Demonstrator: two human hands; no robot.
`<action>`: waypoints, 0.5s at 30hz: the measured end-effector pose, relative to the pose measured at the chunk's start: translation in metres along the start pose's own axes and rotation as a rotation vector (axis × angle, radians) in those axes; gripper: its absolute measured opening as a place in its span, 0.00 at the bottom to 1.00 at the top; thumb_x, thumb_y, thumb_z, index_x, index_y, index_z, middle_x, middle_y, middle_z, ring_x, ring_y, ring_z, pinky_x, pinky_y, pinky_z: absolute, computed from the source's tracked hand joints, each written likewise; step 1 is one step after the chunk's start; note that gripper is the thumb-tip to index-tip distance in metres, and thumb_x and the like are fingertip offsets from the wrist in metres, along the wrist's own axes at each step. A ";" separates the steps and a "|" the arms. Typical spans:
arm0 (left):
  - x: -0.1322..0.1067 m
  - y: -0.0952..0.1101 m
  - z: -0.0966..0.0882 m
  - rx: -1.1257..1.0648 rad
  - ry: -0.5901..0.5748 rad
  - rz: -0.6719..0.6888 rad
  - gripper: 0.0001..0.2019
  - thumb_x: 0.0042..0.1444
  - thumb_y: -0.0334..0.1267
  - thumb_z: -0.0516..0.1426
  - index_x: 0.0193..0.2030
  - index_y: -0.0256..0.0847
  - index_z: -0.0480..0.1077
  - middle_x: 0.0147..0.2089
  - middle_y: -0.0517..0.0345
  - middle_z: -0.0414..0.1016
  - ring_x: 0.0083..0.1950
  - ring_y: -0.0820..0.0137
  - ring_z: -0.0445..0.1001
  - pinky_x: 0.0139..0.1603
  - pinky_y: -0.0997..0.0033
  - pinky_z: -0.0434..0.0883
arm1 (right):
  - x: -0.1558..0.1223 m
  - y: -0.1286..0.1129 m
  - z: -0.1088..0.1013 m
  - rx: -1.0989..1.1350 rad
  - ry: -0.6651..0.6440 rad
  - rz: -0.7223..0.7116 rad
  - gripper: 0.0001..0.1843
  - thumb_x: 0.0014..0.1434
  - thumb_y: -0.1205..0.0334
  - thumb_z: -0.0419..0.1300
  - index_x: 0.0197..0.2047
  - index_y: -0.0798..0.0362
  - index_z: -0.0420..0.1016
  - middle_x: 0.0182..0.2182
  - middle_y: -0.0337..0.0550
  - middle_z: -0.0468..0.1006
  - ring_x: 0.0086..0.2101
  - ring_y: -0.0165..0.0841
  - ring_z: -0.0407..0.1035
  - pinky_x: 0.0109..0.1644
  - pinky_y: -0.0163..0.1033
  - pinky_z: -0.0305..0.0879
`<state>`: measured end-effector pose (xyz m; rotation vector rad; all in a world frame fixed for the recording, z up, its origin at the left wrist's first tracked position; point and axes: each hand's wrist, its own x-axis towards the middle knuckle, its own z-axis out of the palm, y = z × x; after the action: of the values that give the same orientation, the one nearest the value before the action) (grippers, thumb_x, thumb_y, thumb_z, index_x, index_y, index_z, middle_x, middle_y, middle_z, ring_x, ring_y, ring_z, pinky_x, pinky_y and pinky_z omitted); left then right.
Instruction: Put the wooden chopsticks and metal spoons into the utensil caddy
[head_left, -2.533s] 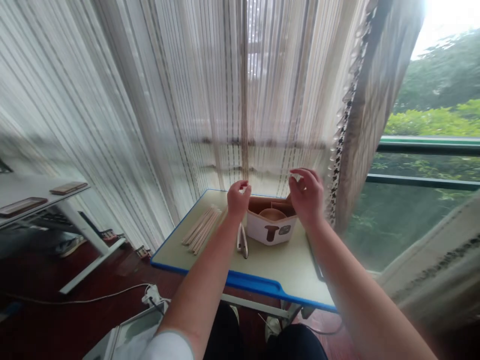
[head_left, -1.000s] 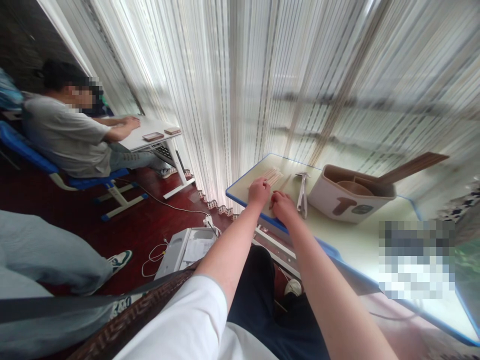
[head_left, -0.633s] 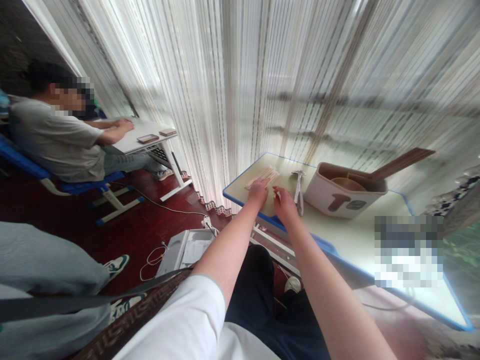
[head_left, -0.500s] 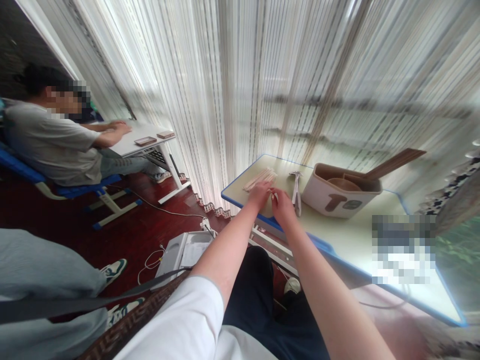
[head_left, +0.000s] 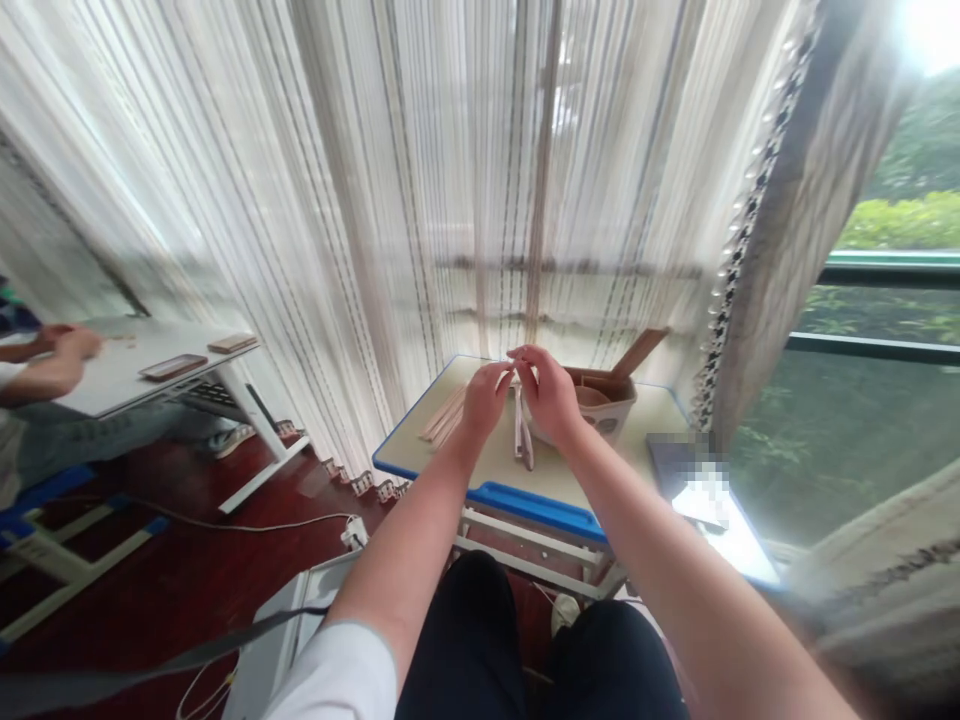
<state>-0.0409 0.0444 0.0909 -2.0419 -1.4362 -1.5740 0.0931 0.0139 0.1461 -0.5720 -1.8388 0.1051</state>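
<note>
My left hand and my right hand are raised in front of me over the small table, fingertips brought close together. The fingers of both are bent into a pinch. Whatever is between them is too small or too hidden to make out. Just below and between them, a pale long-handled tool lies on the tabletop, its wider head partly covered by my hands. Left of my left hand lies a bundle of thin wooden sticks. Behind my right hand stands a storage box with compartments, partly hidden.
The table has a blue edge. A dark flat object and a bright area are on its right. Sheer curtains hang behind. At left, another person's hands rest over a white desk. A cable crosses the floor.
My view has turned right. My hands have moved from the table's near edge beside the sticks to above the long-handled tool, in front of the box.
</note>
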 end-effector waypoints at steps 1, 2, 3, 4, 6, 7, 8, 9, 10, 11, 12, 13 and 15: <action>0.010 0.006 0.002 -0.021 0.007 0.009 0.11 0.60 0.40 0.49 0.44 0.40 0.68 0.43 0.52 0.73 0.47 0.69 0.70 0.51 0.67 0.67 | 0.011 -0.001 -0.009 0.028 0.017 0.000 0.12 0.62 0.60 0.48 0.47 0.50 0.65 0.42 0.45 0.75 0.42 0.34 0.70 0.46 0.42 0.67; 0.019 0.013 0.005 -0.047 0.010 0.022 0.11 0.60 0.40 0.49 0.44 0.40 0.68 0.42 0.53 0.73 0.46 0.70 0.71 0.50 0.67 0.68 | 0.022 -0.001 -0.018 0.049 0.033 0.003 0.11 0.62 0.59 0.48 0.47 0.50 0.65 0.41 0.44 0.75 0.40 0.33 0.71 0.45 0.42 0.67; 0.028 0.020 0.007 -0.079 0.016 0.036 0.11 0.60 0.40 0.49 0.44 0.41 0.68 0.41 0.53 0.73 0.44 0.70 0.71 0.48 0.68 0.68 | 0.032 -0.001 -0.027 0.066 0.043 0.007 0.11 0.62 0.58 0.49 0.46 0.49 0.65 0.40 0.43 0.75 0.40 0.33 0.71 0.44 0.41 0.67; 0.035 0.027 0.009 -0.117 0.025 0.051 0.11 0.60 0.41 0.49 0.44 0.41 0.67 0.40 0.54 0.73 0.43 0.71 0.71 0.47 0.69 0.69 | 0.041 -0.001 -0.035 0.077 0.056 0.012 0.11 0.62 0.57 0.49 0.46 0.49 0.66 0.39 0.43 0.76 0.39 0.33 0.71 0.44 0.41 0.68; 0.047 0.041 0.014 -0.203 0.046 0.081 0.11 0.60 0.41 0.49 0.44 0.41 0.67 0.39 0.54 0.72 0.41 0.73 0.71 0.44 0.71 0.70 | 0.056 0.001 -0.051 0.084 0.084 0.022 0.11 0.61 0.55 0.50 0.44 0.49 0.67 0.36 0.42 0.76 0.39 0.32 0.71 0.44 0.41 0.68; 0.053 0.047 0.017 -0.246 0.053 0.090 0.11 0.60 0.41 0.49 0.44 0.41 0.67 0.39 0.54 0.72 0.40 0.73 0.71 0.43 0.72 0.70 | 0.063 0.003 -0.058 0.083 0.098 0.026 0.12 0.61 0.54 0.51 0.44 0.49 0.67 0.35 0.41 0.75 0.38 0.32 0.71 0.43 0.41 0.68; 0.057 0.053 0.020 -0.285 0.059 0.093 0.11 0.60 0.41 0.49 0.44 0.42 0.68 0.39 0.54 0.71 0.40 0.74 0.71 0.43 0.73 0.71 | 0.069 0.005 -0.065 0.082 0.111 0.027 0.12 0.60 0.53 0.51 0.44 0.49 0.67 0.35 0.41 0.75 0.37 0.32 0.71 0.43 0.41 0.68; 0.061 0.059 0.023 -0.319 0.059 0.091 0.11 0.60 0.41 0.49 0.44 0.42 0.68 0.40 0.54 0.71 0.41 0.74 0.71 0.42 0.74 0.71 | 0.073 0.007 -0.072 0.080 0.122 0.025 0.12 0.60 0.53 0.52 0.43 0.49 0.68 0.34 0.41 0.75 0.37 0.31 0.71 0.43 0.40 0.69; 0.065 0.064 0.026 -0.347 0.056 0.086 0.11 0.60 0.41 0.49 0.44 0.42 0.68 0.40 0.54 0.71 0.41 0.74 0.71 0.42 0.74 0.71 | 0.077 0.010 -0.078 0.079 0.131 0.021 0.13 0.60 0.52 0.52 0.44 0.49 0.68 0.34 0.40 0.75 0.36 0.31 0.71 0.43 0.40 0.69; 0.069 0.068 0.030 -0.370 0.050 0.080 0.11 0.60 0.41 0.49 0.44 0.42 0.68 0.40 0.54 0.71 0.41 0.74 0.71 0.42 0.74 0.71 | 0.080 0.012 -0.084 0.078 0.136 0.016 0.13 0.60 0.51 0.52 0.44 0.48 0.68 0.34 0.40 0.75 0.36 0.31 0.71 0.42 0.40 0.69; 0.072 0.072 0.033 -0.391 0.045 0.076 0.11 0.60 0.41 0.49 0.43 0.43 0.68 0.41 0.54 0.71 0.41 0.74 0.71 0.42 0.74 0.72 | 0.082 0.015 -0.089 0.075 0.138 0.012 0.14 0.60 0.51 0.51 0.45 0.48 0.67 0.34 0.40 0.75 0.36 0.30 0.71 0.42 0.40 0.69; 0.075 0.076 0.037 -0.412 0.039 0.076 0.10 0.60 0.41 0.49 0.43 0.43 0.68 0.41 0.54 0.71 0.41 0.74 0.72 0.42 0.73 0.72 | 0.084 0.017 -0.094 0.069 0.137 0.010 0.14 0.60 0.51 0.51 0.45 0.48 0.67 0.35 0.39 0.75 0.36 0.30 0.71 0.42 0.40 0.70; 0.081 0.082 0.045 -0.458 0.027 0.084 0.10 0.59 0.40 0.50 0.43 0.43 0.68 0.41 0.54 0.71 0.40 0.74 0.72 0.41 0.73 0.73 | 0.085 0.022 -0.102 0.052 0.134 0.013 0.15 0.60 0.51 0.51 0.48 0.46 0.65 0.35 0.39 0.75 0.37 0.30 0.71 0.43 0.40 0.70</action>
<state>0.0479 0.0767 0.1700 -2.2653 -1.0319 -2.0300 0.1738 0.0485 0.2483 -0.5422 -1.6976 0.1200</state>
